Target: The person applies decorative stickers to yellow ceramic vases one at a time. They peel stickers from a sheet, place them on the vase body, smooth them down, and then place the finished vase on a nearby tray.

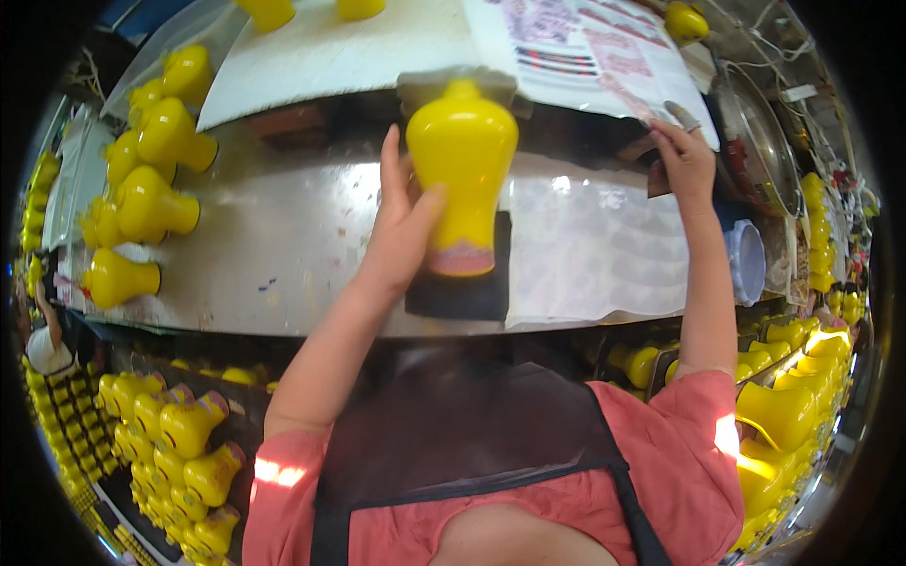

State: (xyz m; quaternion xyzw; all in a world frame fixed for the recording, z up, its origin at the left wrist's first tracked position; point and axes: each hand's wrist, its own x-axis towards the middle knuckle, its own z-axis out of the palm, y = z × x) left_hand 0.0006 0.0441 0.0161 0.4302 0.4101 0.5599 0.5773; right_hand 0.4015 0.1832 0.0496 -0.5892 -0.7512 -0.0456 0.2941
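Note:
A glossy yellow vase (462,160) lies on a dark pad (460,292) in the middle of the shiny metal table (283,236). A pink band shows near its base. My left hand (401,212) grips the vase's left side, thumb across the body. My right hand (681,160) is out at the right, fingers pinching the edge of a printed paper sheet (585,47) next to a small metal tool (681,115). What the fingers pinch besides the paper is unclear.
Several yellow vases (146,203) lie at the table's left edge. More yellow vases (179,443) fill crates below left and others (788,415) below right. A metal bowl (764,141) and a blue-rimmed container (746,259) sit at the right. White board (340,42) covers the far side.

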